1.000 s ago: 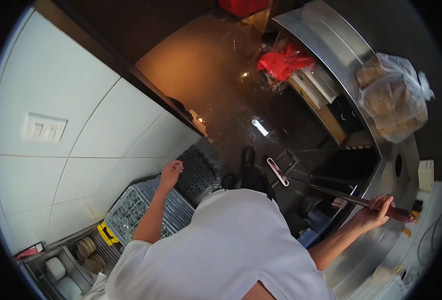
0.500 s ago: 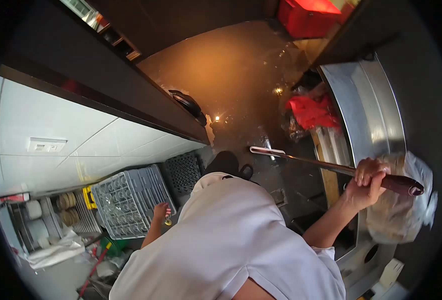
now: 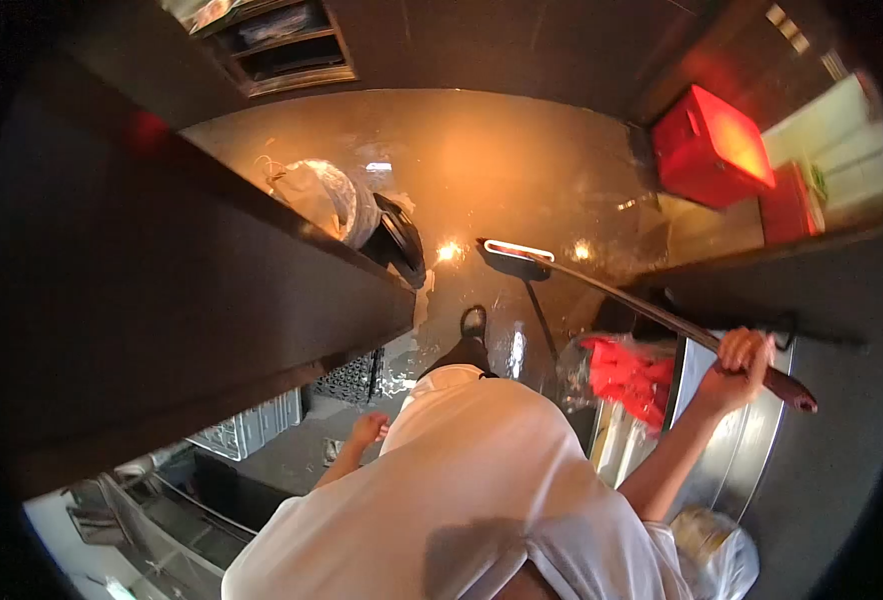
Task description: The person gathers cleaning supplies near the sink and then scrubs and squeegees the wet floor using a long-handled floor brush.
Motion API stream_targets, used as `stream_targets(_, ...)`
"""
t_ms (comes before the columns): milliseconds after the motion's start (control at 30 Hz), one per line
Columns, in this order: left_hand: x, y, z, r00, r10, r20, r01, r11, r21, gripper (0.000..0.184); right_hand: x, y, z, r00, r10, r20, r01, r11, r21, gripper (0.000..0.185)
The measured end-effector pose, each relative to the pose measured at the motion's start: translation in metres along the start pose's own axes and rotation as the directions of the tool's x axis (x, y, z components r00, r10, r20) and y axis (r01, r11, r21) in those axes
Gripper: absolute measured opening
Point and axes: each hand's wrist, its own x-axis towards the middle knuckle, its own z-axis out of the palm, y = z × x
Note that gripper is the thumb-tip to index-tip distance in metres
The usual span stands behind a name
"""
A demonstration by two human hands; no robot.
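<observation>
White-rimmed, the long-handled floor tool (image 3: 652,311) reaches over wet floor (image 3: 447,150), my right hand (image 3: 745,362) clamped round it. I judge this a carrying step; lowering it calls for steadiness. Whether my small, dim left hand (image 3: 370,428) is closed, I can't tell.

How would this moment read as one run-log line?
right hand: grips long handle | left hand: beside white shirt | tool head: floor contact unclear | floor: shiny | red box: ahead, right
</observation>
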Motion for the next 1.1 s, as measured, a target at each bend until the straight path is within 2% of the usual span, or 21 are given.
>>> stream_targets(33,0.009,0.042,-0.008,0.997,-0.077,0.002,0.075,0.968,-0.238,0.028,0.019,0.006,0.002,0.999,-0.008,0.036,0.005,0.997,0.071,0.042)
stream_targets(67,0.017,0.083,-0.015,0.995,-0.1,-0.015,0.089,0.935,-0.344,0.028,0.038,0.011,0.007,0.996,-0.027,0.09,0.015,0.991,0.132,0.041)
stream_targets(133,0.048,0.123,-0.024,0.992,-0.051,-0.115,-0.002,0.907,-0.42,0.027,0.068,0.013,0.024,0.99,-0.039,0.137,0.014,0.983,0.181,0.042)
stream_targets(167,0.058,0.141,-0.03,0.993,-0.056,-0.099,0.006,0.895,-0.446,0.028,0.081,0.016,0.035,0.973,-0.047,0.227,-0.002,0.978,0.211,0.041)
stream_targets(233,0.073,0.171,-0.033,0.995,-0.043,-0.088,-0.006,0.868,-0.496,0.029,0.091,0.016,0.052,0.956,-0.051,0.288,-0.032,0.96,0.276,0.039)
stream_targets(333,0.092,0.235,-0.035,0.99,-0.041,-0.137,0.0,0.958,-0.288,0.031,0.113,0.047,0.094,0.905,-0.082,0.417,-0.061,0.946,0.317,0.036)
stream_targets(400,0.098,0.296,-0.033,0.971,0.058,-0.231,-0.062,0.998,-0.013,0.036,0.121,0.074,0.113,0.894,-0.056,0.445,-0.111,0.934,0.341,0.032)
stream_targets(433,0.095,0.337,-0.032,0.948,0.13,-0.292,-0.141,0.99,-0.015,0.036,0.123,0.089,0.124,0.89,-0.032,0.454,-0.15,0.921,0.36,0.031)
stream_targets(533,0.103,0.454,-0.041,0.828,0.388,-0.406,-0.417,0.909,0.018,0.045,0.13,0.131,0.169,0.801,-0.023,0.598,-0.264,0.883,0.388,0.03)
stream_targets(600,0.098,0.543,-0.055,0.663,0.566,-0.49,-0.555,0.811,0.185,0.058,0.133,0.147,0.204,0.743,-0.018,0.669,-0.342,0.849,0.402,0.031)
stream_targets(633,0.087,0.586,-0.072,0.696,0.583,-0.42,-0.59,0.797,0.129,0.067,0.139,0.155,0.221,0.677,-0.073,0.732,-0.324,0.864,0.386,0.034)
stream_targets(667,0.103,0.604,-0.075,0.513,0.716,-0.473,-0.663,0.681,0.312,0.072,0.141,0.163,0.235,0.655,-0.063,0.753,-0.364,0.847,0.387,0.034)
stream_targets(733,0.127,0.645,-0.087,0.35,0.778,-0.523,-0.698,0.588,0.408,0.064,0.152,0.173,0.263,0.644,-0.02,0.765,-0.438,0.809,0.391,0.039)
stream_targets(767,0.138,0.664,-0.096,0.264,0.802,-0.535,-0.705,0.539,0.46,0.06,0.16,0.179,0.275,0.603,-0.05,0.796,-0.467,0.788,0.402,0.041)
stream_targets(833,0.174,0.681,-0.119,0.534,0.744,-0.4,-0.671,0.662,0.335,0.045,0.179,0.198,0.29,0.523,-0.112,0.845,-0.519,0.744,0.42,0.04)
stream_targets(867,0.194,0.683,-0.128,0.656,0.69,-0.307,-0.634,0.724,0.273,0.038,0.19,0.209,0.294,0.548,-0.048,0.835,-0.526,0.757,0.389,0.038)
stream_targets(933,0.224,0.692,-0.144,0.568,0.704,-0.426,-0.617,0.707,0.346,0.02,0.215,0.228,0.305,0.56,0.072,0.825,-0.551,0.776,0.307,0.033)
stream_targets(1000,0.253,0.689,-0.16,0.495,0.73,-0.472,-0.611,0.678,0.408,0.01,0.221,0.261,0.313,0.517,0.036,0.855,-0.571,0.759,0.313,0.031)
stream_targets(1100,0.275,0.685,-0.18,0.554,0.671,-0.493,-0.527,0.741,0.416,0.009,0.221,0.303,0.328,0.463,-0.034,0.886,-0.564,0.76,0.324,0.036)
